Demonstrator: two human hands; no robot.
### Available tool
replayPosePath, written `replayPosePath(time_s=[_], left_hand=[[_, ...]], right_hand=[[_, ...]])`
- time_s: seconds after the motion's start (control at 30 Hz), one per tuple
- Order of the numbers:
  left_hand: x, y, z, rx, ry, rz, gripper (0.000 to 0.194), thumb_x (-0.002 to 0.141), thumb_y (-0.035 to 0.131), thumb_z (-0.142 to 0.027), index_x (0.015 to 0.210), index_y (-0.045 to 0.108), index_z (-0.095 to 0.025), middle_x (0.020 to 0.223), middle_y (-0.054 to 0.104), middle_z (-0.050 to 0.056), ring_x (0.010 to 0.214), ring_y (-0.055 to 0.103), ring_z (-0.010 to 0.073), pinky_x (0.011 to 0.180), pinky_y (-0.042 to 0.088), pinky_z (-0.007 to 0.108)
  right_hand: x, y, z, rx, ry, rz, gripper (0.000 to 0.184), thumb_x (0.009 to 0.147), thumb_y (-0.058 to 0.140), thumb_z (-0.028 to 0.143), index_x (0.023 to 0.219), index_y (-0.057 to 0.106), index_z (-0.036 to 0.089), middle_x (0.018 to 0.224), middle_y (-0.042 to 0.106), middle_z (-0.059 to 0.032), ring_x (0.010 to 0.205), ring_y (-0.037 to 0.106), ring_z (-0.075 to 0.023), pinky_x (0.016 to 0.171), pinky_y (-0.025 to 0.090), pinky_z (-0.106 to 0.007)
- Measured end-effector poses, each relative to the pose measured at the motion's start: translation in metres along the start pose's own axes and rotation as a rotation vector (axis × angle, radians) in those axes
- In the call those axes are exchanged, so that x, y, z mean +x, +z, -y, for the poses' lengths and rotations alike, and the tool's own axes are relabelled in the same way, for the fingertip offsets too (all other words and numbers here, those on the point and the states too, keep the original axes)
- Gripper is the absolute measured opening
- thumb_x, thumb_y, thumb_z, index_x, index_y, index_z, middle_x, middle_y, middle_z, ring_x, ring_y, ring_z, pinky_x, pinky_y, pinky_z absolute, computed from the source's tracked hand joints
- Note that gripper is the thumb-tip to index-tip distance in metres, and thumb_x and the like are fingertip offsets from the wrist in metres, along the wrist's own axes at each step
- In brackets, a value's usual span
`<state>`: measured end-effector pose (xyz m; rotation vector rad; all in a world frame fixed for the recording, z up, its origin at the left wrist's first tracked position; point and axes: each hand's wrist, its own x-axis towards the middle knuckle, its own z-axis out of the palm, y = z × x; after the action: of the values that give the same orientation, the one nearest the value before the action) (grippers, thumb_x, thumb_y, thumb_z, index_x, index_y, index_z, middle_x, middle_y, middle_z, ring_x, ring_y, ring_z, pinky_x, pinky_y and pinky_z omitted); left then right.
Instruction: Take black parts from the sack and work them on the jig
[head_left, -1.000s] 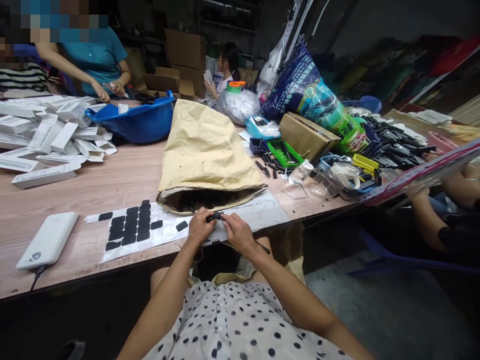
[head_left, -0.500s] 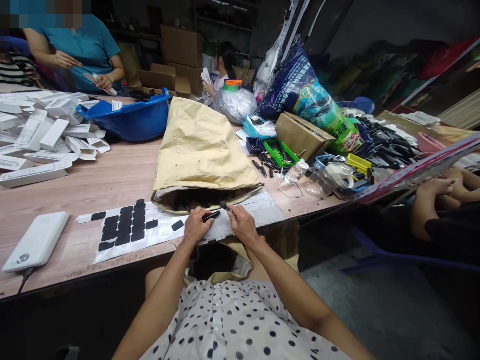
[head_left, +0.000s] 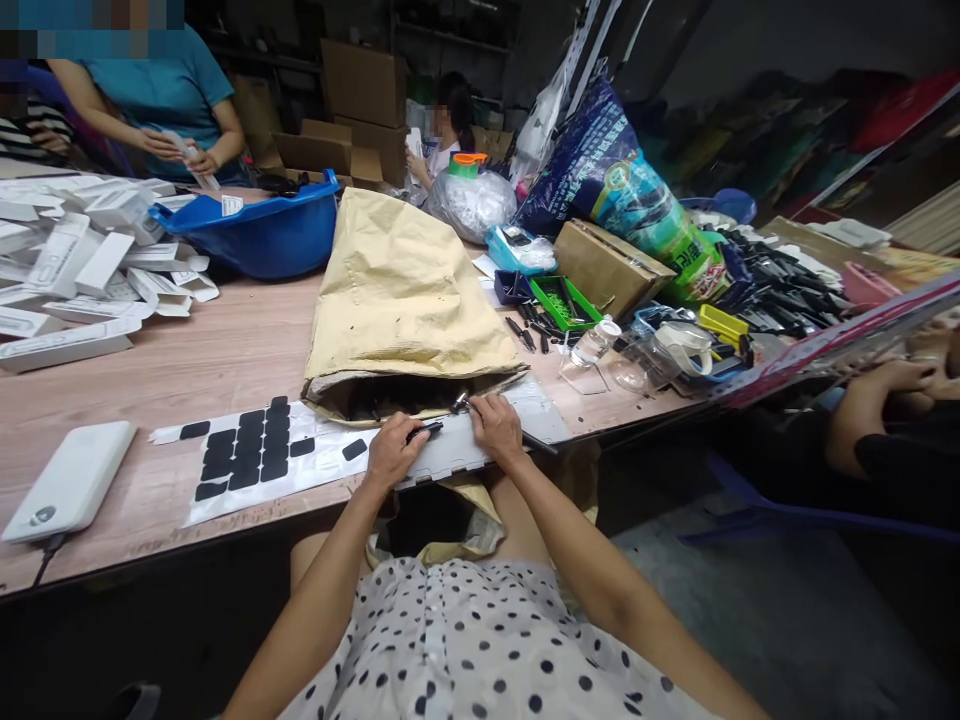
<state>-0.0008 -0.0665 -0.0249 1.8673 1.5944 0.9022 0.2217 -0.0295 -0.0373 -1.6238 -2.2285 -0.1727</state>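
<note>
My left hand (head_left: 394, 450) is closed around a small black elongated part (head_left: 427, 430), whose end sticks out past the fingertips to the right. In my right hand (head_left: 495, 428) is a slim tool with a shiny metal end (head_left: 459, 402) and a dark handle (head_left: 540, 446) that shows beyond the wrist; its exact kind is unclear. Both hands are above a grey-white board (head_left: 442, 455) at the table edge. Just behind them lies a tan paper sack (head_left: 405, 290), its dark mouth facing me with black pieces inside.
A sheet with black rounded stickers (head_left: 289, 480) and a white power bank (head_left: 71, 480) lie left. White boxes (head_left: 67, 260) and a blue basin (head_left: 255, 235) stand behind. Right are a green tray (head_left: 566, 305), a clear bottle (head_left: 592, 342) and a carton (head_left: 607, 265). Co-workers sit nearby.
The tool in my right hand has turned, so its metal end and dark handle now show. That hand has shifted slightly right; my left hand keeps the black part in nearly the same place.
</note>
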Motion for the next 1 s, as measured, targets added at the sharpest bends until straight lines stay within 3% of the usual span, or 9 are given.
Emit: replayPosePath(time_s=[0.1,0.23,0.37,0.53,0.67,0.77,0.83,0.9,1.0], left_hand=[[-0.022,-0.003,-0.013,-0.080,0.094,0.056,0.024,0.091,0.053,-0.037,0.095,0.073,-0.025,0.089,0.068,0.003,0.089,0.063,0.0200,0.085,0.052,0.032],[-0.073,0.009,-0.026,-0.169,0.128,0.262,0.029,0.095,0.048,-0.039,0.098,0.072,-0.025,0.087,0.072,0.003,0.081,0.066,0.0182,0.079,0.053,0.029],[-0.108,0.035,-0.012,-0.076,-0.019,0.354,0.024,0.093,0.050,-0.034,0.093,0.073,-0.027,0.087,0.076,0.003,0.082,0.071,0.0215,0.072,0.054,0.030],[-0.114,0.052,0.006,0.041,-0.143,0.372,0.019,0.081,0.064,-0.023,0.095,0.075,-0.028,0.079,0.076,0.003,0.073,0.073,0.0260,0.059,0.052,0.032],[-0.100,0.040,-0.015,-0.023,-0.023,0.307,0.019,0.077,0.066,-0.023,0.092,0.075,-0.029,0.082,0.076,0.002,0.068,0.070,0.0227,0.061,0.052,0.031],[-0.069,0.015,-0.032,-0.006,-0.036,0.029,0.016,0.085,0.058,-0.033,0.083,0.072,-0.026,0.075,0.072,0.001,0.067,0.067,0.0202,0.065,0.051,0.031],[-0.040,-0.008,-0.034,0.092,-0.173,-0.231,0.018,0.085,0.058,-0.038,0.082,0.069,-0.024,0.076,0.069,0.003,0.070,0.066,0.0208,0.066,0.050,0.031],[-0.010,-0.030,-0.029,0.181,-0.336,-0.382,0.021,0.084,0.060,-0.044,0.084,0.067,-0.024,0.082,0.069,0.006,0.079,0.067,0.0252,0.067,0.050,0.033],[0.026,-0.050,-0.015,0.291,-0.558,-0.366,0.029,0.079,0.064,-0.048,0.086,0.067,-0.020,0.091,0.070,0.015,0.092,0.067,0.0354,0.072,0.052,0.044]], right_hand=[[0.000,0.000,0.001,0.001,0.000,-0.007,0.026,0.096,0.049,0.023,0.111,0.071,0.022,0.094,0.064,-0.0087,0.091,0.052,-0.0236,0.079,0.039,-0.032],[0.000,0.003,0.002,-0.005,0.017,-0.014,0.025,0.095,0.050,0.023,0.109,0.070,0.023,0.095,0.063,-0.0089,0.091,0.051,-0.0240,0.079,0.038,-0.032],[0.000,0.006,0.003,-0.010,0.014,-0.020,0.025,0.095,0.050,0.024,0.110,0.070,0.023,0.095,0.062,-0.0090,0.091,0.050,-0.0242,0.079,0.038,-0.033],[0.001,0.006,0.004,-0.016,0.019,-0.023,0.024,0.095,0.050,0.023,0.109,0.070,0.022,0.095,0.061,-0.0096,0.091,0.049,-0.0243,0.079,0.038,-0.033],[0.002,0.005,0.005,-0.015,0.017,-0.023,0.024,0.095,0.049,0.023,0.108,0.069,0.022,0.095,0.062,-0.0093,0.090,0.050,-0.0242,0.079,0.038,-0.032],[0.001,0.004,0.005,-0.014,0.019,-0.022,0.023,0.095,0.049,0.023,0.107,0.069,0.022,0.095,0.062,-0.0092,0.090,0.050,-0.0242,0.079,0.038,-0.032],[0.001,0.004,0.005,-0.010,0.018,-0.020,0.023,0.095,0.050,0.023,0.106,0.069,0.022,0.095,0.061,-0.0091,0.090,0.049,-0.0240,0.079,0.038,-0.032],[0.002,0.005,0.005,-0.006,0.016,-0.020,0.022,0.095,0.050,0.023,0.107,0.069,0.022,0.095,0.061,-0.0090,0.090,0.049,-0.0238,0.080,0.038,-0.032],[0.002,0.006,0.004,0.001,0.013,-0.021,0.022,0.095,0.051,0.023,0.107,0.069,0.022,0.095,0.061,-0.0090,0.091,0.049,-0.0237,0.080,0.038,-0.032]])
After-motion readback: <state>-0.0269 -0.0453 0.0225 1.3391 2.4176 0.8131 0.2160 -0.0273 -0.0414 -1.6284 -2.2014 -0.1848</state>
